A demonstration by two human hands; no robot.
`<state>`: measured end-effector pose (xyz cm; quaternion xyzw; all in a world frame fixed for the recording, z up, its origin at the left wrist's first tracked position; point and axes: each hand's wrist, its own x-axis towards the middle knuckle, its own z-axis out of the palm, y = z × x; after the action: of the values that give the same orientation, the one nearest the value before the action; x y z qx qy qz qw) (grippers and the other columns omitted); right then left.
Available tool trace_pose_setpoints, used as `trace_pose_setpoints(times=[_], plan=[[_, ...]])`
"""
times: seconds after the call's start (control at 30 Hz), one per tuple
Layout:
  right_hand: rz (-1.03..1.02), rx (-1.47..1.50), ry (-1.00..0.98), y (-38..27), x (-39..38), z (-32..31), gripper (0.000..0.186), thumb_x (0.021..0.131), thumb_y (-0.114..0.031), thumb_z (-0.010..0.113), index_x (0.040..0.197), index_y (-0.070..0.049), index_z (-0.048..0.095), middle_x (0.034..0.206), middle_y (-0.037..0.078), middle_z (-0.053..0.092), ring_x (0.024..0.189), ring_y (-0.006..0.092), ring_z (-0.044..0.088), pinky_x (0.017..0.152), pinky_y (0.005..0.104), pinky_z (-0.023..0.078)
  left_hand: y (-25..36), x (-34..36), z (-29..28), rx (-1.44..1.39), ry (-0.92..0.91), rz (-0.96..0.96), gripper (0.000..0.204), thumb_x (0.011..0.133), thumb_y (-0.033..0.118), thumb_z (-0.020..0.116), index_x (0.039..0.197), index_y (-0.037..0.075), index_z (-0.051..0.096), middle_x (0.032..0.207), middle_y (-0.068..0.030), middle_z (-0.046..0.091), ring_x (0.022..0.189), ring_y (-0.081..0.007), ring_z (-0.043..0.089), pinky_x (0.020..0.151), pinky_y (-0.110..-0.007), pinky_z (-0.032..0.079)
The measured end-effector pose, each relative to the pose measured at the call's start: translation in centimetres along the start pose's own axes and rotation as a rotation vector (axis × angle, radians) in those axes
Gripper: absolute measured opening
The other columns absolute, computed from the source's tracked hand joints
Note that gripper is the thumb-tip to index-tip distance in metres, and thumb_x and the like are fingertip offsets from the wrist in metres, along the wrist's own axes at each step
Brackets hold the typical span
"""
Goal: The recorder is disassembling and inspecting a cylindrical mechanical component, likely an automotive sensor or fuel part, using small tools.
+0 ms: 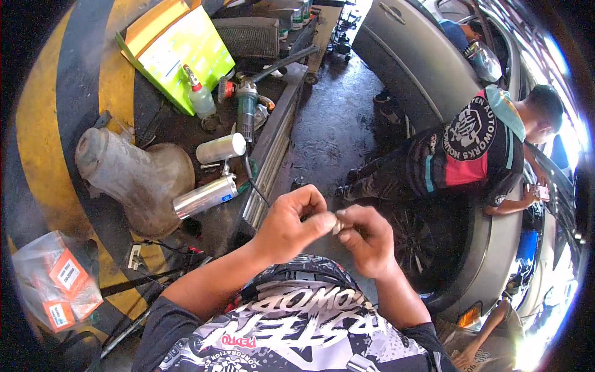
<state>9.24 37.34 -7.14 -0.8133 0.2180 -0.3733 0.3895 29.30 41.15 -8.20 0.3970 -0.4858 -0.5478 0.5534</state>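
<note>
My left hand (291,224) and my right hand (370,240) meet in front of my chest. Both are closed, with thumbs and fingertips pinched together. Between the fingertips shows a small pale piece (338,225), mostly covered and too small to name. The left thumb presses toward it from one side, and the right thumb and forefinger grip it from the other. Left of my hands, on the bench, a shiny silver cylinder (204,197) lies beside a second, whitish cylinder (220,149). A large grey bell-shaped metal housing (133,177) rests behind them.
A green power tool (246,111), a spray bottle (201,99) and a green-yellow box (180,59) lie farther off, near a radiator (246,37). A plastic bag (56,279) is at far left. A car (409,56) stands right; a person (462,142) leans over it, holding a phone.
</note>
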Motion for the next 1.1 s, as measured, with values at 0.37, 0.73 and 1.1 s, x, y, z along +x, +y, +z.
trace_pose_setpoints(times=[0.37, 0.73, 1.1], plan=[[0.557, 0.79, 0.255, 0.9, -0.3, 0.5, 0.032, 0.098, -0.02, 0.066, 0.122, -0.002, 0.055, 0.094, 0.009, 0.065, 0.062, 0.007, 0.049, 0.052, 0.0216, 0.041, -0.8, -0.4, -2.1, -1.113, -0.065, -0.38, 0.078, 0.097, 0.067, 0.046, 0.141, 0.003, 0.047, 0.141, -0.031, 0.05, 0.132, -0.0416, 0.051, 0.113, -0.053, 0.04], [0.549, 0.784, 0.248, 1.5, -0.3, 1.2, 0.032, 0.098, -0.021, 0.066, 0.123, -0.004, 0.056, 0.093, 0.009, 0.067, 0.06, 0.0066, 0.051, 0.05, 0.0215, 0.041, -0.6, -0.8, -2.8, -1.11, -0.166, -0.242, 0.073, 0.097, 0.046, 0.056, 0.154, 0.004, 0.034, 0.156, -0.0304, 0.033, 0.146, -0.0394, 0.036, 0.122, -0.05, 0.026], [0.71, 0.834, 0.374, 2.4, -0.8, 1.0, 0.025, 0.095, -0.022, 0.066, 0.113, -0.009, 0.056, 0.092, 0.004, 0.06, 0.058, 0.008, 0.044, 0.047, 0.0231, 0.036, -5.1, -4.1, -6.1, -0.744, 0.129, -0.544, 0.031, 0.104, 0.013, 0.05, 0.133, 0.004, 0.05, 0.134, -0.0167, 0.059, 0.121, -0.0264, 0.062, 0.095, -0.036, 0.055]])
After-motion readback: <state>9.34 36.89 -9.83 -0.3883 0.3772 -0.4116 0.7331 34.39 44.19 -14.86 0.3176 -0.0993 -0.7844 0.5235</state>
